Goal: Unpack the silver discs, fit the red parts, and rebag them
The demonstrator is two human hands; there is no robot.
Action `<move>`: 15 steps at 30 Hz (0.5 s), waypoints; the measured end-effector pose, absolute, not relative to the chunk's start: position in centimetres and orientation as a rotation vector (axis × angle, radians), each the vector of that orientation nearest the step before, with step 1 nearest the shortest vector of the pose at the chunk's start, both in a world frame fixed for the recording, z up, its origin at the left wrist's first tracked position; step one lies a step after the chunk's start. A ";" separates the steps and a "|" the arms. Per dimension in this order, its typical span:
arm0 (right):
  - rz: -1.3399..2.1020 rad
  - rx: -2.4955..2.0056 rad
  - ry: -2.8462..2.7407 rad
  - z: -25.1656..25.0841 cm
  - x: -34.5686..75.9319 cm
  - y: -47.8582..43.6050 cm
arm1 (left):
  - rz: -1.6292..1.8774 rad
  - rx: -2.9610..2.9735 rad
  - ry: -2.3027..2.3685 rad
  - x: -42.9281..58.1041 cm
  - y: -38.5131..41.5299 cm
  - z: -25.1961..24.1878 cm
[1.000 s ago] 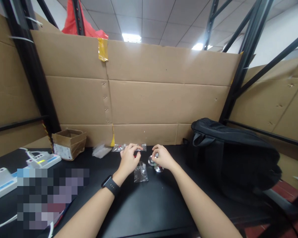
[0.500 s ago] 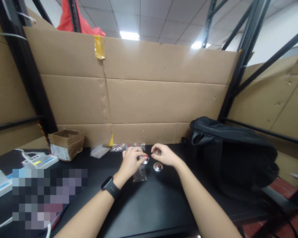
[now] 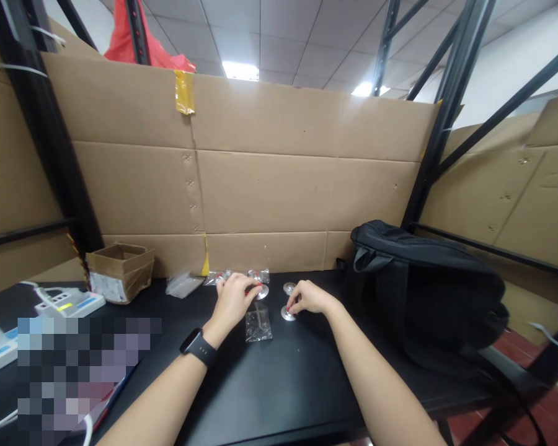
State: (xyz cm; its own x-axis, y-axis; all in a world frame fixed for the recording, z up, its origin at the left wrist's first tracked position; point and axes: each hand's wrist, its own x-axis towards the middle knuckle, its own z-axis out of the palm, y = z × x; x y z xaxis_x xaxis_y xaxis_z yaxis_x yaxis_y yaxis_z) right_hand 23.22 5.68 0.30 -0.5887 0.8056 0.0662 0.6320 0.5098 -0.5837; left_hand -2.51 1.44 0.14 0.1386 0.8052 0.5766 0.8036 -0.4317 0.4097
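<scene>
My left hand (image 3: pixel 232 300) is curled on the black table (image 3: pixel 279 378), its fingertips pinching a round silver metal disc with a red centre (image 3: pixel 261 292). My right hand (image 3: pixel 308 298) pinches a second silver disc (image 3: pixel 287 314) that lies on the table. A third small silver disc (image 3: pixel 289 287) lies just behind the right hand. A small clear plastic bag (image 3: pixel 258 324) lies between my hands, close to the left wrist. A black watch sits on my left wrist.
More small clear bags with red parts (image 3: pixel 242 276) lie against the cardboard wall (image 3: pixel 260 186). An open cardboard box (image 3: pixel 119 270) and white power strips (image 3: pixel 69 301) sit at left. A black backpack (image 3: pixel 423 291) fills the right side. Black rack posts frame the bench.
The left hand moved a disc away from the right hand toward the back. The right hand came down onto the disc lying on the table. The view shifted slightly right.
</scene>
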 end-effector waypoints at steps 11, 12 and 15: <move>0.514 -0.857 -2.035 1.5 21.0 4.7 | 1.217 2.397 1.604 -2.4 1.4 0.1; 0.531 -0.843 -1.996 1.5 20.7 4.6 | 1.225 2.398 1.597 -2.4 1.4 0.1; 0.508 -0.855 -1.984 1.0 20.3 4.9 | 1.282 2.377 1.586 -2.3 1.1 0.4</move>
